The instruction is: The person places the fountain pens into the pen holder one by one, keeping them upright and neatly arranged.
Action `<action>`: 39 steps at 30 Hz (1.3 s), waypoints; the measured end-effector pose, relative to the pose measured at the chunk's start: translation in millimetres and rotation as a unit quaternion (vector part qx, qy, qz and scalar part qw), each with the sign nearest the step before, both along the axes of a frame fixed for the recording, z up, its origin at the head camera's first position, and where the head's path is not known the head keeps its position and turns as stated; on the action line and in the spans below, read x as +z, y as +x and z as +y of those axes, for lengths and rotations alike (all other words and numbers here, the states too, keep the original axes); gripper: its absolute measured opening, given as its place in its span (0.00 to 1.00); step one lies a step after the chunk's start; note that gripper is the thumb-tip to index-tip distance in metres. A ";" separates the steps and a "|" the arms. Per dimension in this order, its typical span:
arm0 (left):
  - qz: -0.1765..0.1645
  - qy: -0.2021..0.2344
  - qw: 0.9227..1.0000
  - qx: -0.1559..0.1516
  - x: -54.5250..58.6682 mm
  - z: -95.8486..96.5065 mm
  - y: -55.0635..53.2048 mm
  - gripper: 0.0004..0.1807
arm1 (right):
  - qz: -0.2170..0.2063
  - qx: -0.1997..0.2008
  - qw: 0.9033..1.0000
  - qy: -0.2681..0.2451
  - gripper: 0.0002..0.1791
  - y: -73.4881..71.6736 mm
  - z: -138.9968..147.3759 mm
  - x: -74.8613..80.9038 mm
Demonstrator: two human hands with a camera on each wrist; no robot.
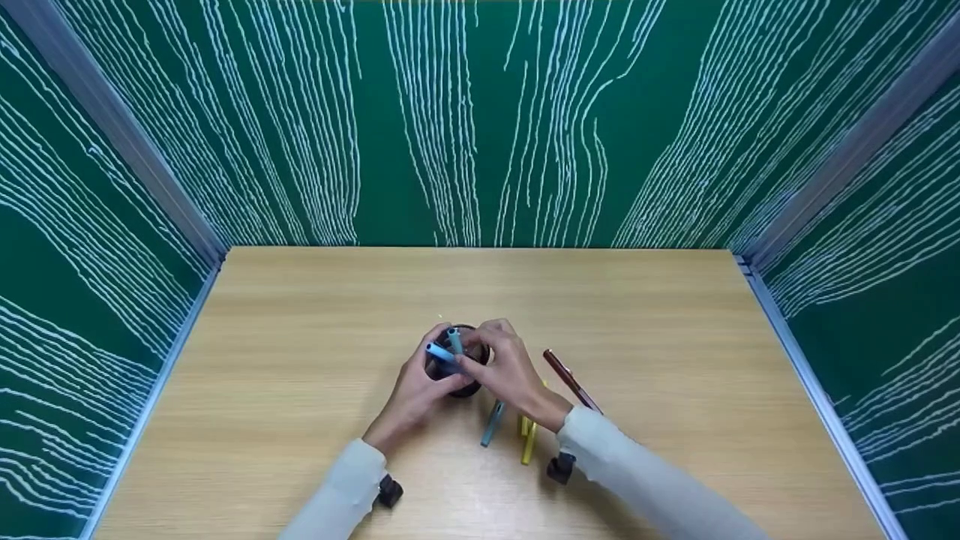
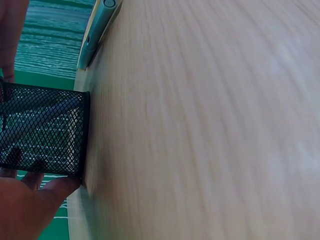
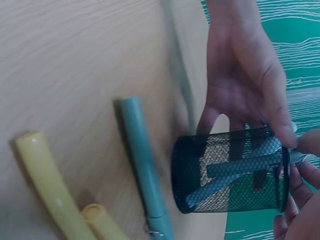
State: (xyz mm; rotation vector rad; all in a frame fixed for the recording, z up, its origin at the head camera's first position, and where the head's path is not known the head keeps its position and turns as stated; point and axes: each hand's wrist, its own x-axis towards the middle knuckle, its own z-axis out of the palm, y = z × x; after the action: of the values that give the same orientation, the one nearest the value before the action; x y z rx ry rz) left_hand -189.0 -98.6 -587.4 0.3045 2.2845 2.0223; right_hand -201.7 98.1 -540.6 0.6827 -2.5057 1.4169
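A black wire-mesh pen cup stands on the table, with a light blue pen and a teal pen leaning inside it. My left hand grips the cup's side, fingers curled round the mesh and thumb near the rim. At the cup's mouth, my right hand pinches the upper end of the teal pen, whose lower part shows through the mesh in the right wrist view. The right thumb overlaps the light blue pen in the head view.
Another teal pen lies on the wooden table below the right hand. Two yellow pens are beside it, partly under the right wrist. A brown pen lies right of that hand. Green white-lined panels surround the table.
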 end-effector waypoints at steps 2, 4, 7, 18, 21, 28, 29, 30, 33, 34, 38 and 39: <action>0.002 0.009 1.000 -0.001 0.9 0.2 0.3 0.50 | 0.005 0.001 1.000 0.004 0.07 0.2 0.6 -2.0; 0.002 0.013 1.000 -0.002 1.3 0.1 0.5 0.50 | 0.009 0.001 1.000 0.008 0.08 0.1 1.1 -2.9; -0.001 0.018 1.000 -0.006 2.0 -0.6 0.9 0.50 | 0.010 0.000 1.000 0.012 0.08 0.4 1.4 -3.0; -0.008 0.027 0.999 -0.033 3.5 -4.4 0.4 0.51 | 0.019 0.014 1.000 0.019 0.09 -1.1 2.6 -3.1; -0.005 0.031 0.999 -0.039 3.4 -4.4 -0.6 0.51 | 0.014 0.014 1.000 0.019 0.08 -1.0 2.7 -2.2; -0.005 0.031 0.999 -0.036 2.2 -3.9 -0.9 0.51 | 0.004 0.010 1.000 0.015 0.06 1.3 5.9 1.8; -0.007 0.032 0.999 -0.035 1.7 -3.8 -0.8 0.51 | 0.004 0.009 1.000 0.012 0.06 1.3 7.3 2.0; -0.009 0.035 0.999 -0.035 1.4 -3.6 -0.7 0.50 | 0.003 0.007 1.000 0.010 0.06 1.6 8.9 2.3; -0.009 0.049 0.998 -0.038 0.6 -3.2 -0.7 0.50 | 0.004 -0.002 1.000 0.005 0.06 2.3 15.7 2.5; -0.008 0.053 0.998 -0.039 0.3 -3.2 -0.7 0.50 | 0.003 -0.006 1.000 0.002 0.06 2.4 18.4 2.5; -0.006 0.054 0.998 -0.038 -0.4 -4.1 -0.3 0.50 | 0.004 -0.025 1.000 -0.003 0.06 2.8 31.0 1.7; -0.007 0.053 0.998 -0.036 -0.2 -4.5 0.0 0.50 | 0.003 -0.030 1.000 -0.004 0.06 2.8 34.2 1.3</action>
State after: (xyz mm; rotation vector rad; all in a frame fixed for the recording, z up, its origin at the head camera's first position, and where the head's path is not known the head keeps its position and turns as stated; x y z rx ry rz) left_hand -189.1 -103.1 -587.6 0.3727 2.1294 2.1063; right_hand -198.9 132.3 -539.4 0.6051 -2.4935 1.4011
